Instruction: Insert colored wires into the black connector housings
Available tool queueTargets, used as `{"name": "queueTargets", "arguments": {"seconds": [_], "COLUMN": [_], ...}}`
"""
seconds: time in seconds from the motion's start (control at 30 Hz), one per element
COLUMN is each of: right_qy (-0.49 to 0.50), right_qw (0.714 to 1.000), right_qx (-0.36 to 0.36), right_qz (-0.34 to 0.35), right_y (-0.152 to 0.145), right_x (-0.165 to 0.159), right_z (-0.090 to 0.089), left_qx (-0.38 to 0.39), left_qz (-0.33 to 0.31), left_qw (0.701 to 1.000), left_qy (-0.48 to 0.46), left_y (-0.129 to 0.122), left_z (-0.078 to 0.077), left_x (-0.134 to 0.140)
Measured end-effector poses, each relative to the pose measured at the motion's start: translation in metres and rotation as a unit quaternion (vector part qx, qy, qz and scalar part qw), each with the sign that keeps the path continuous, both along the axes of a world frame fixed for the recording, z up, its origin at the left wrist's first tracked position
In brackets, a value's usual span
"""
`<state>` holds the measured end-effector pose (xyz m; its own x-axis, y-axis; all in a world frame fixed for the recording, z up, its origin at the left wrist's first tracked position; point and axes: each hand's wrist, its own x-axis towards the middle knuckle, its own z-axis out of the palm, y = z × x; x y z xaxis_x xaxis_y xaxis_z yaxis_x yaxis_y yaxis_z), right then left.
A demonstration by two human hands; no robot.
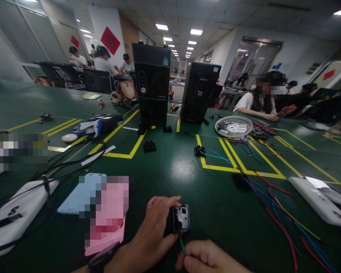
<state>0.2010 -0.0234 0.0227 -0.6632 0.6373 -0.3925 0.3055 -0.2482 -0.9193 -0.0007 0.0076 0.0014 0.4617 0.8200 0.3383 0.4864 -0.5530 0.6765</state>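
My left hand (pixel 155 223) grips a small black square plastic part (pixel 184 219) from its left side, fingers at the top edge and thumb at the bottom. The part lies at the green table with its inner face up, showing pale metal-looking pieces. A green wire (pixel 183 245) runs from its lower edge to my right hand (pixel 207 258). The thumb and forefinger of that hand pinch the wire close to the part. How the wire's upper end sits inside the part is too small to tell.
Several loose coloured wires (pixel 275 212) lie to the right. Ahead are black parts (pixel 150 146), one with wires (pixel 199 151), two black computer towers (pixel 152 83) and a white basket (pixel 233 127). Phones and a pink case (pixel 108 212) lie left. A person (pixel 264 98) sits across the table.
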Motion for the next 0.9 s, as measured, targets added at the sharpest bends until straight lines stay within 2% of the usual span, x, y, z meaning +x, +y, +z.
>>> {"name": "queueTargets", "arguments": {"seconds": [0.13,0.3,0.57,0.63,0.8,0.9], "right_qy": [-0.011,0.026,-0.029,-0.019,-0.05,-0.069], "right_qw": [0.999,1.0,0.999,1.0,0.988,0.99], "right_qx": [-0.029,0.003,-0.027,-0.004,0.137,0.114], "right_qz": [-0.012,-0.006,-0.001,0.011,0.047,0.037], "right_y": [0.0,-0.002,0.001,0.001,0.0,0.001], "right_x": [0.0,0.0,-0.002,-0.001,-0.002,-0.003], "right_z": [0.004,0.012,0.005,0.005,0.009,0.007], "left_qx": [-0.003,0.001,0.001,0.0,0.004,0.004], "left_qz": [0.002,0.006,0.011,0.012,0.002,-0.002], "left_qw": [1.0,1.0,1.0,1.0,1.0,1.0], "left_qy": [0.0,0.001,-0.002,-0.004,-0.003,0.001], "left_y": [0.0,-0.001,-0.001,-0.001,0.0,0.0], "left_z": [0.001,0.002,-0.002,-0.003,-0.002,-0.001], "left_x": [0.0,0.0,0.0,0.0,-0.001,-0.001]}}
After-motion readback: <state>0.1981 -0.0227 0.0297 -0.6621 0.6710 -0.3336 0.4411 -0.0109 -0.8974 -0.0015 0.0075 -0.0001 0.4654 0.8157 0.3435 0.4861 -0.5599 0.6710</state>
